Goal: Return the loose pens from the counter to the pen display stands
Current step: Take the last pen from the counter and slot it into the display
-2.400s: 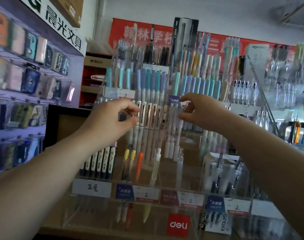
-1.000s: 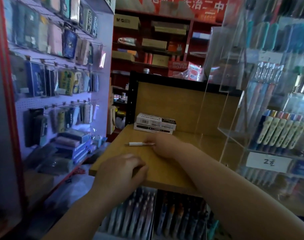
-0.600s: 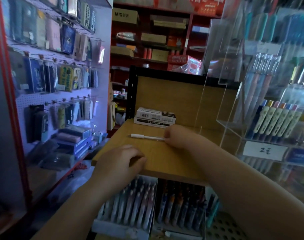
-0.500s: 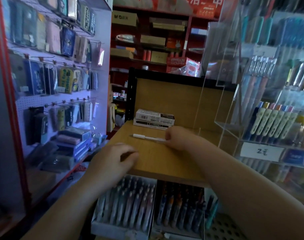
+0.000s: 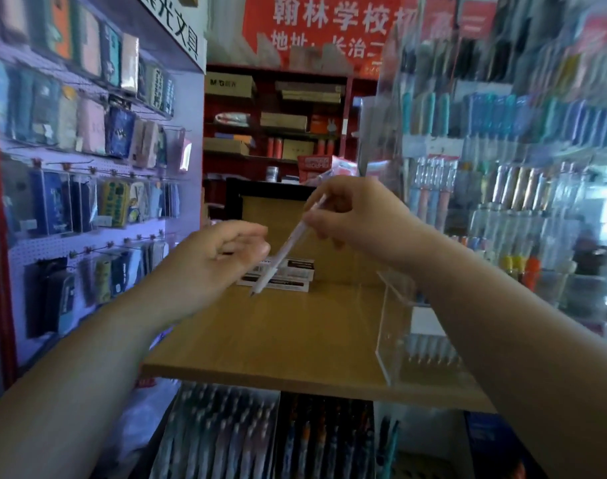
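A white pen hangs tilted above the wooden counter, tip pointing down and left. My right hand pinches its upper end. My left hand hovers just left of the pen with fingers curled and nothing visible in it, not touching the pen. The clear acrylic pen display stands full of pens rise at the right, blurred.
A black-and-white box lies at the back of the counter. A clear acrylic stand base sits on the counter's right side. Trays of pens lie below the counter. A pegboard wall of packaged goods stands at the left.
My right hand has lifted the white pen off the counter and raised it. My left hand rose from the counter's front edge to beside the pen. The view tilted up.
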A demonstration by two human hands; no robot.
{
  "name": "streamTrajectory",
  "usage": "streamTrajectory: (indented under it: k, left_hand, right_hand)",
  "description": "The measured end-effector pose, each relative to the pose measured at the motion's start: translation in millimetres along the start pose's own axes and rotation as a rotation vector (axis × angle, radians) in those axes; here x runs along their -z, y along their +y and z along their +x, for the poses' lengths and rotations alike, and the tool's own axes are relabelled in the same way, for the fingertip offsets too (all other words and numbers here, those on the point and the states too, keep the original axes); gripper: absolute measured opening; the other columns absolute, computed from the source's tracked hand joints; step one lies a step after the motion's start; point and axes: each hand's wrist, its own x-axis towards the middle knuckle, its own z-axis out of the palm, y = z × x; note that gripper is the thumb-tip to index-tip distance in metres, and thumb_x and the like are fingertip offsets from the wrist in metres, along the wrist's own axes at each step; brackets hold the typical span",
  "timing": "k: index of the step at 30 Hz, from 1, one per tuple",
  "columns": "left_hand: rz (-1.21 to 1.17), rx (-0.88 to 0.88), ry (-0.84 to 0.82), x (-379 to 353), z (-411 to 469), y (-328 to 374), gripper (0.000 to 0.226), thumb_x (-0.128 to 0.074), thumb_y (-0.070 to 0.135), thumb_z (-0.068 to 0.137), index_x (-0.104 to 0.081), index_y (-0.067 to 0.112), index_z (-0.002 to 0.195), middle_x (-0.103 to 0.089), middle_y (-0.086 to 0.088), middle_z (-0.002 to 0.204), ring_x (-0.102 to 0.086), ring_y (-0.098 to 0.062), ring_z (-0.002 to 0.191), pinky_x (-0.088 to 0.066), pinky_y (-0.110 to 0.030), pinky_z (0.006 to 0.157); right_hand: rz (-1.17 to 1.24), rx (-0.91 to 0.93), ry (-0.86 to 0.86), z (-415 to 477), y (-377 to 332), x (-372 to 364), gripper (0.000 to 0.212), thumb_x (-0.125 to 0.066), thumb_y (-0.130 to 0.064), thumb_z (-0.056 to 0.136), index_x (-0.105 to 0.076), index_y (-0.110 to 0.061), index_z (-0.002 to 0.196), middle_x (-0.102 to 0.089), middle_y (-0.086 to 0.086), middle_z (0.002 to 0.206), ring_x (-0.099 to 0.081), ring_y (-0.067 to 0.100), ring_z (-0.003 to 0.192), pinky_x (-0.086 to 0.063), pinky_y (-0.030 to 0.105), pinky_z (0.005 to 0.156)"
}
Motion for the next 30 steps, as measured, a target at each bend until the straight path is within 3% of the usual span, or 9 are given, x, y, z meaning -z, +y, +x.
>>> streamTrajectory:
  k: [2,5,10,12,15,19,24,27,30]
  left_hand:
    - [0.033,-0.067,-0.018,-16.8,5.3,23.3,0.012,-0.059,0.034,0.072,-0.054,0.043,0.077,-0.065,0.028,0.071,-0.052,0.024,0.071,-0.038,0.005,0.053]
    - [0.051,-0.174,0.049,-46.4,17.3,56.6,0.01,-0.063,0.044,0.059,-0.057,0.04,0.065,-0.06,0.033,0.082,-0.058,0.012,0.07,-0.042,0.0,0.054]
    - [-0.034,-0.209,0.068,-97.8,51.6,101.5,0.013,-0.067,0.025,0.068,-0.06,0.033,0.061,-0.068,0.015,0.063,-0.06,0.008,0.062,-0.042,-0.001,0.05]
    - [-0.068,-0.235,0.069,-121.7,67.2,122.1,0.015,-0.067,0.022,0.069,-0.059,0.033,0.062,-0.065,0.011,0.055,-0.058,0.009,0.058,-0.041,-0.001,0.048]
    - [-0.141,-0.26,0.045,-163.4,89.9,154.9,0.013,-0.066,0.019,0.071,-0.059,0.028,0.066,-0.063,0.006,0.067,-0.058,0.004,0.055,-0.046,-0.005,0.05]
    - [-0.164,-0.29,0.068,-216.3,113.8,186.4,0.018,-0.068,0.021,0.071,-0.057,0.03,0.061,-0.06,0.006,0.06,-0.055,0.002,0.047,-0.045,-0.008,0.047]
    - [-0.006,-0.365,0.164,-260.0,136.0,191.8,0.004,-0.062,0.026,0.076,-0.06,0.029,0.079,-0.058,0.015,0.075,-0.052,0.003,0.07,-0.04,-0.008,0.061]
    - [0.182,-0.363,0.248,-266.5,147.9,184.0,0.025,-0.057,0.02,0.08,-0.057,0.018,0.106,-0.055,0.005,0.102,-0.048,-0.007,0.091,-0.033,-0.017,0.077]
    - [0.389,-0.335,0.265,-264.4,157.6,182.4,0.034,-0.054,0.018,0.082,-0.05,0.017,0.116,-0.053,-0.006,0.123,-0.049,-0.021,0.106,-0.028,-0.027,0.083]
  right_hand:
    - [0.038,0.014,0.035,-8.4,-6.2,22.2,0.002,-0.058,-0.018,0.081,-0.058,-0.016,0.082,-0.057,-0.005,0.063,-0.054,0.001,0.05,-0.048,0.014,0.048]
    - [0.061,-0.02,0.089,-17.6,-5.3,58.4,0.011,-0.059,-0.019,0.081,-0.059,-0.008,0.079,-0.06,0.0,0.061,-0.056,0.008,0.049,-0.05,0.019,0.048]
    - [0.062,-0.047,0.124,-33.0,12.7,125.7,0.017,-0.057,-0.025,0.082,-0.058,-0.014,0.07,-0.061,-0.003,0.059,-0.055,0.006,0.043,-0.047,0.023,0.049]
    - [0.101,-0.049,0.141,-41.5,24.5,156.7,0.016,-0.056,-0.026,0.083,-0.061,-0.011,0.078,-0.063,-0.002,0.068,-0.058,0.006,0.048,-0.048,0.021,0.05]
    - [0.203,-0.045,0.161,-57.7,44.1,202.8,0.01,-0.053,-0.018,0.085,-0.061,-0.011,0.085,-0.066,0.003,0.079,-0.063,0.006,0.056,-0.051,0.019,0.054]
    - [0.264,-0.036,0.212,-76.9,70.0,249.0,0.008,-0.051,-0.009,0.085,-0.059,-0.011,0.083,-0.066,0.003,0.074,-0.065,0.006,0.055,-0.054,0.02,0.057]
    - [0.143,-0.051,0.3,-86.0,97.4,293.0,0.009,-0.052,-0.011,0.085,-0.059,-0.005,0.087,-0.065,0.004,0.077,-0.065,0.011,0.064,-0.056,0.024,0.067]
    - [0.16,-0.04,0.415,-86.4,112.1,312.1,0.012,-0.051,-0.01,0.086,-0.058,-0.015,0.077,-0.064,0.003,0.077,-0.064,0.011,0.067,-0.056,0.023,0.067]
    - [0.199,-0.011,0.52,-85.0,123.0,323.5,0.012,-0.051,-0.011,0.086,-0.056,-0.017,0.076,-0.063,0.001,0.077,-0.063,0.009,0.068,-0.056,0.019,0.067]
